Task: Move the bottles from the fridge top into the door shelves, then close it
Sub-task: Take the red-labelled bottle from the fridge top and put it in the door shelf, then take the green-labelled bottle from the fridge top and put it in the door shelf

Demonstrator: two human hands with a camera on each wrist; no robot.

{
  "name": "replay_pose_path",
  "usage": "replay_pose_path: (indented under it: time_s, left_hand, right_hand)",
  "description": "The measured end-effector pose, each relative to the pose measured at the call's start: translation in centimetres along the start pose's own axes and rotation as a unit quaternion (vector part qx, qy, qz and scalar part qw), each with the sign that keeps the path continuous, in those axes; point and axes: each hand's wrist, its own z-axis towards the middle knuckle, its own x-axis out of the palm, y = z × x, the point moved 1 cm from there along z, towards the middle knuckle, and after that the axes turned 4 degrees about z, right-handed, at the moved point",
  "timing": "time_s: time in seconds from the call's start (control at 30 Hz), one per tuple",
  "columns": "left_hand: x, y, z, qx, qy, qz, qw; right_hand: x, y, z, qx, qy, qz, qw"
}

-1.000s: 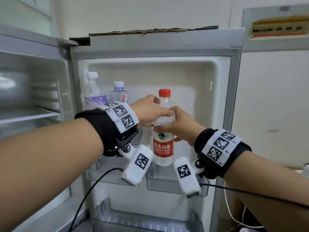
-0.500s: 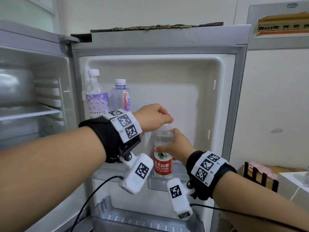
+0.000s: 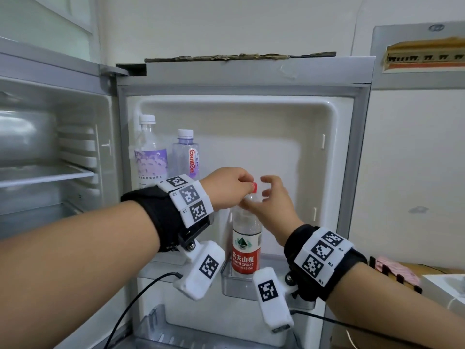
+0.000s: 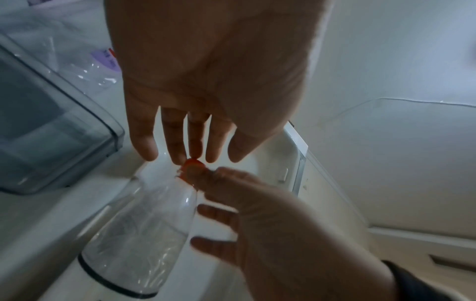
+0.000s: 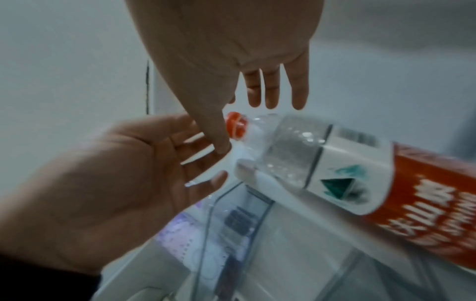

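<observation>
Head view shows what has changed over the last second: the clear plastic water bottle with the red cap and red label (image 3: 245, 238), which you held aloft in both hands, now stands upright in the clear plastic door shelf bin (image 3: 239, 285) directly below your hands. Your right hand (image 3: 273, 205) has released its grip; the fingers are spread and relaxed just beside the bottle's neck, holding nothing. Your left hand (image 3: 227, 191) hovers at the cap with fingers extended. The left wrist view shows the fingertips (image 4: 177, 156) at the cap (image 4: 192, 169), possibly touching, but not curled round it.

Judgement: this bottle's placement is complete.

Container contents:
- The bin below your hands holds the red-labelled bottle only, as far as can be seen.
- The door shelf behind your left wrist holds two more bottles: a tall clear bottle with a white cap and purple label (image 3: 150, 152) and, beside it, a shorter clear bottle with a pale cap and red lettering (image 3: 186, 154).

No bottle is visible on the fridge top (image 3: 251, 71). Closing the door is likely the remaining step.
</observation>
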Motion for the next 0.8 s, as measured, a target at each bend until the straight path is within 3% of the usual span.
replay_pose_path:
  time_s: [0.1,0.23,0.53,0.8]
  left_hand:
    - [-1.6,0.4,-0.1,0.008,-0.029,-0.025,0.999]
    - [-6.1,1.2,-1.0,0.025,-0.095,-0.091,0.991]
    - [-19.4,6.2,-6.3,0.02,-0.258,-0.079,0.963]
    - [-32.6,12.2,-12.1,-0.051,-0.36,0.0,0.932]
  right_hand:
    - [0.0,3.0,0.3,-0.076,-0.042,0.036,0.996]
    - [1.4,7.7,0.4,-0.108,-0.021,0.114,0.987]
    - [10.3,19.3,1.2,-0.134,0.149,0.241,0.95]
    - [22.0,30.5,1.1,-0.135,0.25,0.307,0.908]
